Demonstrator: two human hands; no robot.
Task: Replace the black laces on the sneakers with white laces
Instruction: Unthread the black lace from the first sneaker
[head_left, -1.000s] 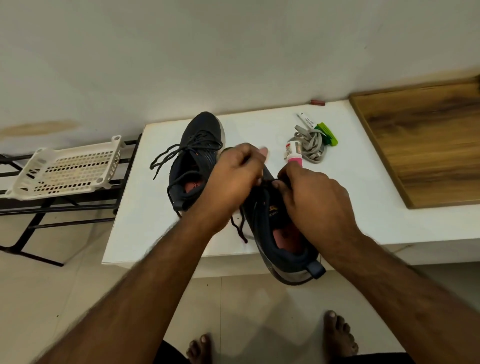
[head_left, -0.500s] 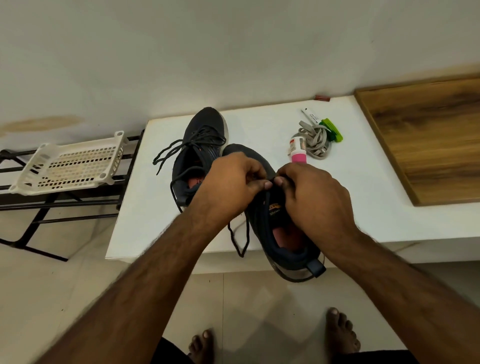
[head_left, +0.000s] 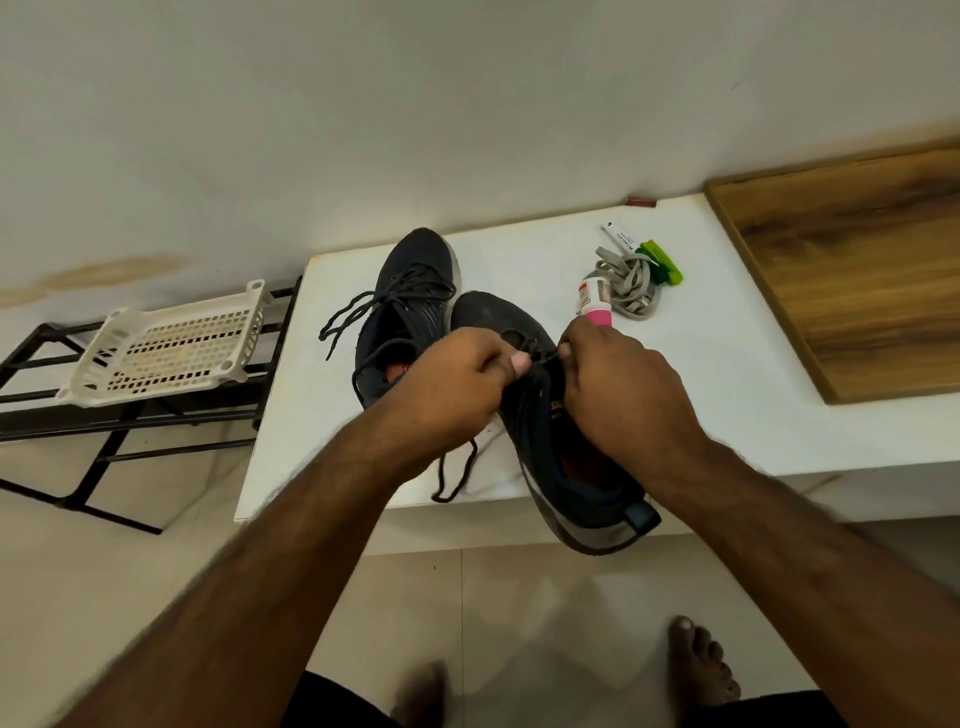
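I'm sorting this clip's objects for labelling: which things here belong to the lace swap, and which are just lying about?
Part of the job:
- near sneaker, worked by left hand and right hand
- its black lace, pinched by both hands
- far sneaker, still laced
- pale lace bundle

Lying about:
- pink-capped tube
- green clip
- white basket on black rack
- wooden board

A white basket (head_left: 166, 353) sits on a black rack (head_left: 62, 410); wooden board (head_left: 852, 270) right.
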